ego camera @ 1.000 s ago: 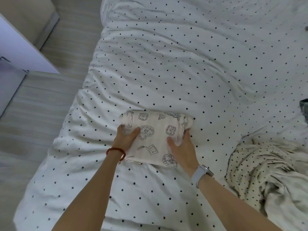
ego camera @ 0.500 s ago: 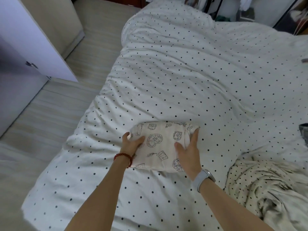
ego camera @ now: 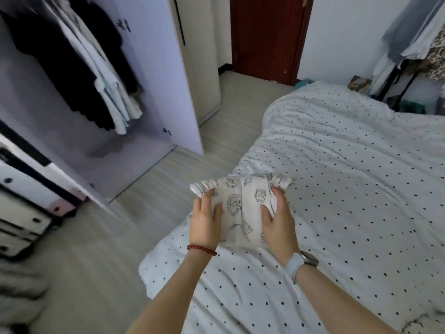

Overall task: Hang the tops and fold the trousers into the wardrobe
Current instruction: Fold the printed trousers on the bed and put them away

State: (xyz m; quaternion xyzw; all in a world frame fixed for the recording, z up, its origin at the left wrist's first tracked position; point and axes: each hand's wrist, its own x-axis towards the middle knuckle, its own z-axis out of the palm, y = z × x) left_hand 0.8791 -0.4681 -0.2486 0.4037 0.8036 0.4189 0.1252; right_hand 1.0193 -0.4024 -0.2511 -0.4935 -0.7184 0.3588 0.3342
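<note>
A folded cream cotton pair of trousers with printed line drawings (ego camera: 243, 208) is gripped between the left hand (ego camera: 204, 222) and the right hand (ego camera: 279, 220), thumbs curled on top, above the dotted white bed cover (ego camera: 349, 189). The open lilac wardrobe (ego camera: 134, 92) stands beyond the left hand.

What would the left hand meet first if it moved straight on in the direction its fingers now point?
The left hand, gripping the folded white printed trousers, points away from the person. Past the trousers' gathered edge, the pale wood-look floor lies below; no obstacle shows before the open white wardrobe door. Depth is unclear.
</note>
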